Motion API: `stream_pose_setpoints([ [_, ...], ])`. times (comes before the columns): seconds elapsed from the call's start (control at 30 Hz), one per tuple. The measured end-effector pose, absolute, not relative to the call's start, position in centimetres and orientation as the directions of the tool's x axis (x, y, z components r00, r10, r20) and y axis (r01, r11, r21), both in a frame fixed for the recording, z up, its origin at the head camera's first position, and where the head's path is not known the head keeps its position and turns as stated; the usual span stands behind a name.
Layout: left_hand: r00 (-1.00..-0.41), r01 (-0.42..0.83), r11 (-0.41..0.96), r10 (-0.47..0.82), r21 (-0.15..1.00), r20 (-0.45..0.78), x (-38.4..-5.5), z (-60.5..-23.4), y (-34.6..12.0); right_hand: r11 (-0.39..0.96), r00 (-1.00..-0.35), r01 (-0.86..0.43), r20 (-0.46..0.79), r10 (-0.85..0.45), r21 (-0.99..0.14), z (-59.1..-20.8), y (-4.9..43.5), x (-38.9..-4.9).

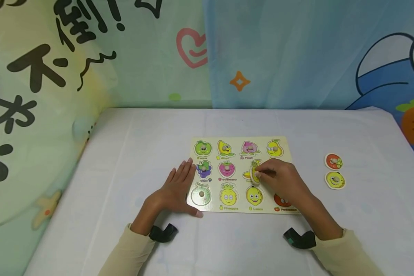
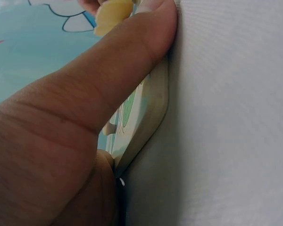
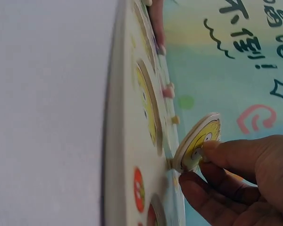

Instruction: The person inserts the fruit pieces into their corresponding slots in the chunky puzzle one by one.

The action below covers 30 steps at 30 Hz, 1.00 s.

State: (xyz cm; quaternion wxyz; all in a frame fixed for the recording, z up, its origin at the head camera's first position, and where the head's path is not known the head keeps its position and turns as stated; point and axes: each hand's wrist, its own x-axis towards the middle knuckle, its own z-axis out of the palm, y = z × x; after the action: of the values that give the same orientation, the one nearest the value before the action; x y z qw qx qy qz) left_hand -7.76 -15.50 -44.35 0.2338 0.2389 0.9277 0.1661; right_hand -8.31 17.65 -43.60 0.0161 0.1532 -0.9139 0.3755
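Observation:
A cream wooden fruit puzzle board (image 1: 212, 209) lies on the table, with several knobbed fruit pieces in it. My right hand (image 1: 284, 180) pinches a yellow fruit puzzle piece (image 1: 253, 172) between thumb and fingers. That piece (image 3: 196, 147) is tilted up on its edge over the middle row, right of the strawberry piece (image 1: 226, 169). My left hand (image 1: 179, 189) rests at the board's left side, fingers straight and spread near the grape piece (image 1: 204, 169). Its thumb (image 2: 118, 61) lies along the board's near edge.
Two loose round pieces lie on the white tablecloth right of the board: a red one (image 1: 333, 161) and a yellow smiling one (image 1: 335, 180). A printed curtain (image 1: 279, 57) hangs behind the table. Black wrist cameras (image 1: 163, 233) sit on both wrists.

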Motion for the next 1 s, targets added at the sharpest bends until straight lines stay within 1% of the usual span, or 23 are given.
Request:
stream_pose_setpoints([
  [0.17, -0.779, 0.362, 0.833, 0.517, 0.418, -0.354, -7.7, -44.4, -15.5, 0.658, -0.932, -0.357, 0.209, -0.295, -0.663, -43.5, 17.0, -7.9],
  [0.4, -0.780, 0.356, 0.836, 0.512, 0.417, -0.359, -7.7, -44.3, -15.5, 0.612, -0.923, -0.349, 0.148, -0.355, -0.710, -43.1, 15.1, -6.8],
  [0.63, -0.779, 0.371, 0.829, 0.523, 0.417, -0.347, -7.8, -44.4, -15.5, 0.593, -0.890, -0.417, 0.177, -0.420, -0.688, -43.6, 12.9, -6.2],
  [0.8, -0.779, 0.367, 0.835, 0.517, 0.411, -0.354, -7.8, -44.4, -15.5, 0.606, -0.878, -0.430, 0.156, -0.452, -0.669, -43.7, 11.8, -6.0],
  [1.0, -0.778, 0.370, 0.839, 0.514, 0.398, -0.362, -7.8, -44.6, -15.5, 0.691, -0.878, -0.424, 0.080, -0.471, -0.586, -43.4, 11.0, -5.9],
])
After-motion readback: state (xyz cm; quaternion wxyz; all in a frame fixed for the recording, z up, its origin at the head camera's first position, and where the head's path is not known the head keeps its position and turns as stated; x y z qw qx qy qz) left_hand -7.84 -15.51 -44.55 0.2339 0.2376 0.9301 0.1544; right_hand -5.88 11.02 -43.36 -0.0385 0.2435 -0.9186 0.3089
